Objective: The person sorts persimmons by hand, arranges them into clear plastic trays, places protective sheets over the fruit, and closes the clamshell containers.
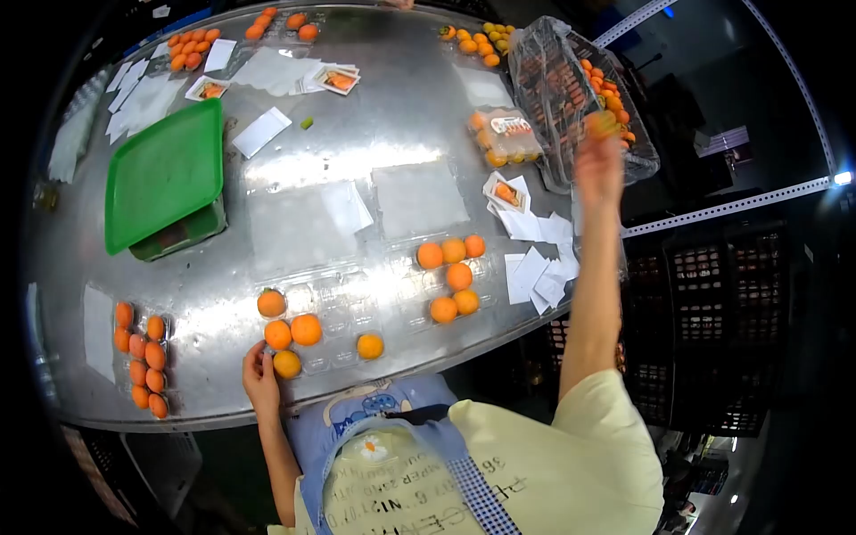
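My right hand (599, 168), smeared by motion, is raised at the right beside the fruit crate. Its fingers are closed on an orange fruit (601, 124) with a greenish tint. Down at the table's near edge, my left hand (260, 379) has its fingertips together at the left rim of a clear plastic tray (334, 312). An orange fruit (286, 364) lies right by those fingertips. Several more fruits sit in this tray, among them a single fruit (370, 346) further right. Another clear tray (406, 290), to the right, holds several fruits (459, 276).
A crate of fruit (604, 89) lined with clear plastic stands at the right. Near it are a closed fruit pack (506, 135) and loose white cards (539, 276). A green lid (169, 174) rests on a box at the left. A filled tray (147, 361) lies front left.
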`<state>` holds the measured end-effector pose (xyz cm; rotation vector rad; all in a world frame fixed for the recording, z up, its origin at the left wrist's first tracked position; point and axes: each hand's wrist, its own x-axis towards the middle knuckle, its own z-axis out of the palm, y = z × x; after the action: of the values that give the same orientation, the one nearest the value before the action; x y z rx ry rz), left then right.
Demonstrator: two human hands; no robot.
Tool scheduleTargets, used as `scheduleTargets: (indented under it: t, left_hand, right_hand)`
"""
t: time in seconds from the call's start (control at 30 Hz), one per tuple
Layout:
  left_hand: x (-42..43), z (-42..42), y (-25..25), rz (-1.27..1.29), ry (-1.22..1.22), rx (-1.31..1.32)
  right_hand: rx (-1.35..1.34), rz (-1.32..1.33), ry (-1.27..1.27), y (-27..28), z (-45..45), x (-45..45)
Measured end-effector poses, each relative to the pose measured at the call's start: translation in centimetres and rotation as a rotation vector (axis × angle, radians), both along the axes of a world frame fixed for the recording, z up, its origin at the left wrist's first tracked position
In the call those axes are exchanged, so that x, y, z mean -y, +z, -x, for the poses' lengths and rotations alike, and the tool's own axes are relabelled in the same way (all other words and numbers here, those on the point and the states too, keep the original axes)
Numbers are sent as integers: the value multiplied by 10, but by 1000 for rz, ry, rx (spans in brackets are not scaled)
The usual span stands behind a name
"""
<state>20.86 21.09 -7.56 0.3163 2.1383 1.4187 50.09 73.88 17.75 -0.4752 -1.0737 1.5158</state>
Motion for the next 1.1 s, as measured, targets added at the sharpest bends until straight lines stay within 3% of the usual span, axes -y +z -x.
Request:
scheduleTargets:
  t: [0.03,0.07,0.1,0.17,0.2,0.23,0.3,0.4,0.53,0.63,0.73,0.93,1.1]
  left_hand:
    - [0,3,-8,-60,-24,-11]
    - [2,5,-16,-105,-31,-23]
    - [-1,6,-15,-71,-13,32]
    - [-7,3,3,-128,12,115]
    - [-4,4,6,-2,-14,77]
    - [-5,5,3,-45,-21,89]
    - [-8,0,10,-17,-32,48]
    - [-13,-10,15,-10,-33,110]
    - [-18,-19,19,-48,-17,200]
    - [-17,-17,17,-42,-38,241]
    - [-18,-16,21,-30,-53,231]
    - [-15,-13,14,-32,-80,240]
    - [-18,-11,28,-96,-17,115]
  right_hand:
    - [-130,45,206,24,-19,-28]
    - [-64,60,40,39,-31,-51]
    - [21,28,137,51,-30,-51]
    - [106,-27,-73,48,16,-9]
    - [221,-22,37,26,39,14]
    - [334,-32,142,6,60,36]
    - [837,-179,238,-53,104,103]
    - [1089,-362,640,-137,150,185]
    - [1056,-677,900,-156,191,282]
    - [944,-1164,809,-167,210,313]
    - [961,-1395,687,-182,221,328]
    - [1028,-1520,799,-185,232,331]
    - [981,-1408,810,-187,234,322]
